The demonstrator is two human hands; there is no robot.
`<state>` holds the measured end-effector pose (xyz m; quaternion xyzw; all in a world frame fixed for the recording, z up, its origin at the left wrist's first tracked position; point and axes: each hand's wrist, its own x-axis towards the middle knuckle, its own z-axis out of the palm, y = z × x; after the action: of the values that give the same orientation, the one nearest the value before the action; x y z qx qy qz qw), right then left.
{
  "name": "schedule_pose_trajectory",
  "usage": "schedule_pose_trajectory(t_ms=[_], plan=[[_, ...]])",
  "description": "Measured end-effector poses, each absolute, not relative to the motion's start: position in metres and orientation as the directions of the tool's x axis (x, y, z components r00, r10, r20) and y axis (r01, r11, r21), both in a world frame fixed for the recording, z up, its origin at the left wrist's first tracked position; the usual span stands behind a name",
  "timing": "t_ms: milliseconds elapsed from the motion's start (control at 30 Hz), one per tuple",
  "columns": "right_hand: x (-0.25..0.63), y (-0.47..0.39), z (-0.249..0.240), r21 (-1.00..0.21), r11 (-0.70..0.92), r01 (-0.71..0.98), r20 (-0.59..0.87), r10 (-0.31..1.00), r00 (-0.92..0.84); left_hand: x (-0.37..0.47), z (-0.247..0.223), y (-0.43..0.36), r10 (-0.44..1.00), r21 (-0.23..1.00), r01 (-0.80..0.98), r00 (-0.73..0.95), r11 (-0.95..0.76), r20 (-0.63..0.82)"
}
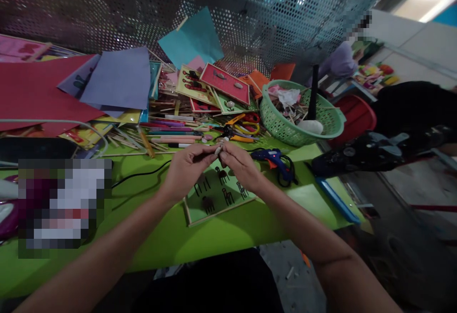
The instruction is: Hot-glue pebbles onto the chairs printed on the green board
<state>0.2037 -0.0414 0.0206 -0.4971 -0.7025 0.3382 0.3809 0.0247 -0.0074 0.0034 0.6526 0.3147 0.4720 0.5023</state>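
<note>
My left hand (189,168) and my right hand (243,165) meet over the table, fingertips pinched together. Between them is a small greyish piece that looks like a pebble (218,150); the fingers hide part of it. Just below lies a light green card (214,212) edged with thin wooden sticks. Dark little drawn figures with legs mark this card, and a few have dark rounded bodies. To the right of my right hand rests a blue glue gun (273,157) with an orange trigger. Several pens (174,139) lie beyond my fingers.
Behind the hands are orange-handled pliers (237,134), framed cards (224,82) and thin sticks. A green basket (267,118) of scraps stands back right. Coloured paper sheets (117,80) lie left. A black cable (139,172) crosses the green table (150,241). Perforated metal (124,13) rises behind.
</note>
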Motion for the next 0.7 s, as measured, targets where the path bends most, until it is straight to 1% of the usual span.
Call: schedule_pose_trajectory(t_ms=[100, 333, 467, 567, 700], plan=[[0.2029, -0.0423, 0.0223, -0.862, 0.251, 0.441, 0.171, 0.962, -0.213, 0.0247, 0.0040, -0.0069, 0.886, 0.959, -0.075, 0.367, -0.275, 0.283], [0.2008, -0.0394, 0.0205, -0.848, 0.272, 0.454, 0.199, 0.959, -0.204, 0.0248, 0.0027, -0.0091, 0.881, 0.925, -0.004, 0.302, -0.381, 0.364], [0.2025, -0.0396, 0.0187, -0.858, 0.271, 0.436, 0.199, 0.958, -0.205, 0.0259, 0.0014, -0.0090, 0.893, 0.946, -0.045, 0.318, -0.320, 0.318], [0.2036, -0.0410, 0.0187, -0.883, 0.269, 0.385, 0.202, 0.958, -0.204, 0.0265, 0.0007, -0.0082, 0.903, 0.964, -0.084, 0.340, -0.251, 0.265], [0.2029, -0.0414, 0.0199, -0.912, 0.245, 0.328, 0.194, 0.964, -0.183, 0.0259, 0.0016, -0.0083, 0.897, 0.962, -0.093, 0.348, -0.257, 0.274]])
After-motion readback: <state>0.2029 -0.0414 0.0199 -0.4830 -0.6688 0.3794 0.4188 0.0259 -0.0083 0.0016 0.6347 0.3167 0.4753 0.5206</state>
